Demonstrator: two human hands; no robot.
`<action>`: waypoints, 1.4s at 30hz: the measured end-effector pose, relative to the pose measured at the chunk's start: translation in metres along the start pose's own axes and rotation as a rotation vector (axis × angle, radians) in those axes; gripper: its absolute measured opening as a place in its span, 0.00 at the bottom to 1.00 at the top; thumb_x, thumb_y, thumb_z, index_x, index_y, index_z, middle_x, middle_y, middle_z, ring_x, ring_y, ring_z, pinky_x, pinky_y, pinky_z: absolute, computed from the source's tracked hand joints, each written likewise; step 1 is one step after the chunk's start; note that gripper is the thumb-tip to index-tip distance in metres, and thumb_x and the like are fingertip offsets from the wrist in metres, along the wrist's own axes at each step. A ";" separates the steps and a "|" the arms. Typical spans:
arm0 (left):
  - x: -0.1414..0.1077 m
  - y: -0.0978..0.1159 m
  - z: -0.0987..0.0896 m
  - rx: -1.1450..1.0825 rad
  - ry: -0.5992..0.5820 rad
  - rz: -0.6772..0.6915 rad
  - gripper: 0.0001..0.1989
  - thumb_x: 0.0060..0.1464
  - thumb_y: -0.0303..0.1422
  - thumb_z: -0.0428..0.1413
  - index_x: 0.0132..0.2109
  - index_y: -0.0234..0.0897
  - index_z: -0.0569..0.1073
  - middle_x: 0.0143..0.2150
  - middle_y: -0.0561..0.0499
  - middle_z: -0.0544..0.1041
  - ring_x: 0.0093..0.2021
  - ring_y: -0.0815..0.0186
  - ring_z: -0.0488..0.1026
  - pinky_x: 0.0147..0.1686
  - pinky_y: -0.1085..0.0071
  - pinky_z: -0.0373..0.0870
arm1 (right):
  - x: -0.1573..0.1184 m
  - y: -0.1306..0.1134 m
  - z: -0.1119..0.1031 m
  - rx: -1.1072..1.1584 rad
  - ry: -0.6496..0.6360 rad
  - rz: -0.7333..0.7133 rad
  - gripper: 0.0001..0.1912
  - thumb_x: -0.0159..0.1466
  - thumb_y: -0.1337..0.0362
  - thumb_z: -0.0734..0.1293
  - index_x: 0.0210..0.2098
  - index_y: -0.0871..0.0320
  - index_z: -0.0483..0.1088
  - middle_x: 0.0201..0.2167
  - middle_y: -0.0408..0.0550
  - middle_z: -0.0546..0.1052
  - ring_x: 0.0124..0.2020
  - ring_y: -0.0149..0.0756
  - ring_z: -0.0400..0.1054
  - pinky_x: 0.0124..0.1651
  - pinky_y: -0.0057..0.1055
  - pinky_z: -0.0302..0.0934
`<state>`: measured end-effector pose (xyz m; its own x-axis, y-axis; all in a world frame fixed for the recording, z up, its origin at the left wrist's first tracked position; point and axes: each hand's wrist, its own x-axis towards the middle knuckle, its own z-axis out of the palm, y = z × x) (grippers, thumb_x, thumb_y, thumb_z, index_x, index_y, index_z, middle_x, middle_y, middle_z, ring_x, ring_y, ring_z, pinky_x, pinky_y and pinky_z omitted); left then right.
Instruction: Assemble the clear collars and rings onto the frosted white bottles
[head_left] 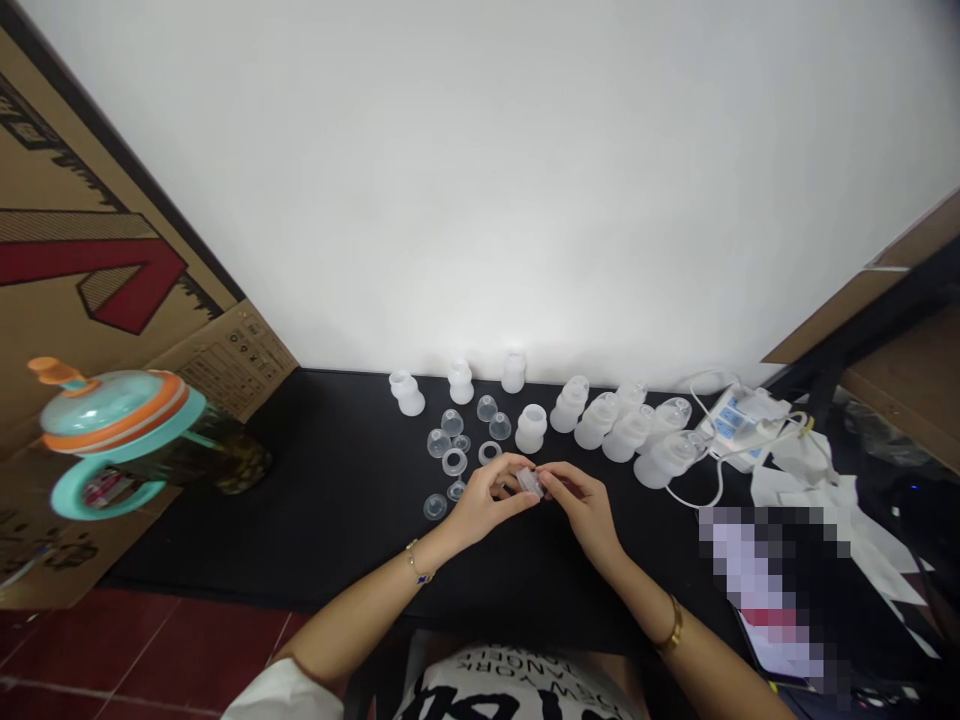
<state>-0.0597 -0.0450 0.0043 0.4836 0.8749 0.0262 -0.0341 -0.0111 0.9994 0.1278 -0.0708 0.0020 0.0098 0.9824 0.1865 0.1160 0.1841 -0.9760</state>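
Handled well, this step probably wants the left hand (480, 500) as a steady anchor while the right hand (587, 497) works the edge with light, even fingertip pressure, since a push on one side alone could tilt or flick away so small a part. The left hand is clamped on the small translucent piece (529, 484), its thumb on the near side and fingers behind; the right hand has its thumb and forefinger close together at the piece's right edge (whether they grip it or only touch it, I cannot tell). The piece is held just on the wearer's side of the open white bottle (531, 430), above the dark surface (322, 500). It looks pale, slightly cloudy and short, though the fingers hide much of its outline. Working gently also seems wise with loose rings (454, 462) and clear domes (451, 422) lying left of that open bottle, and capped bottles (630, 433) standing to its right, within reach of a stray knuckle.
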 end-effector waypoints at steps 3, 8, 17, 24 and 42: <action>0.001 -0.003 0.001 -0.041 -0.006 -0.018 0.22 0.55 0.43 0.65 0.53 0.37 0.74 0.41 0.46 0.79 0.39 0.63 0.77 0.34 0.72 0.71 | 0.004 0.003 0.000 0.136 0.004 0.150 0.18 0.64 0.48 0.71 0.37 0.57 0.81 0.34 0.50 0.81 0.32 0.40 0.73 0.33 0.33 0.69; 0.003 -0.004 0.001 -0.064 0.032 -0.044 0.21 0.57 0.48 0.62 0.48 0.35 0.75 0.38 0.46 0.80 0.35 0.63 0.77 0.33 0.71 0.73 | 0.007 0.008 -0.001 0.332 -0.038 0.338 0.20 0.61 0.48 0.73 0.36 0.60 0.81 0.34 0.53 0.80 0.33 0.39 0.73 0.30 0.31 0.69; 0.003 -0.004 0.000 -0.005 0.136 -0.030 0.19 0.58 0.49 0.60 0.41 0.36 0.76 0.32 0.49 0.78 0.32 0.64 0.76 0.33 0.71 0.71 | 0.010 0.009 -0.003 0.198 -0.020 0.240 0.25 0.64 0.44 0.69 0.48 0.58 0.76 0.30 0.48 0.78 0.30 0.39 0.74 0.27 0.30 0.68; -0.001 0.001 0.004 0.273 0.195 0.088 0.10 0.59 0.41 0.60 0.38 0.39 0.75 0.29 0.52 0.77 0.29 0.65 0.73 0.33 0.70 0.67 | 0.002 0.005 -0.001 -0.060 -0.185 0.068 0.22 0.64 0.51 0.71 0.54 0.54 0.73 0.36 0.46 0.81 0.36 0.39 0.75 0.36 0.32 0.68; -0.008 -0.004 0.007 0.654 0.200 0.291 0.11 0.62 0.32 0.54 0.51 0.41 0.72 0.36 0.53 0.79 0.35 0.66 0.76 0.39 0.70 0.71 | 0.002 0.008 -0.002 -0.150 -0.162 -0.018 0.17 0.66 0.59 0.68 0.53 0.54 0.74 0.46 0.49 0.82 0.41 0.42 0.77 0.42 0.34 0.70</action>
<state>-0.0570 -0.0552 0.0006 0.3641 0.8634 0.3492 0.4213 -0.4871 0.7650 0.1302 -0.0679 -0.0051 -0.1518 0.9734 0.1717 0.2617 0.2071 -0.9426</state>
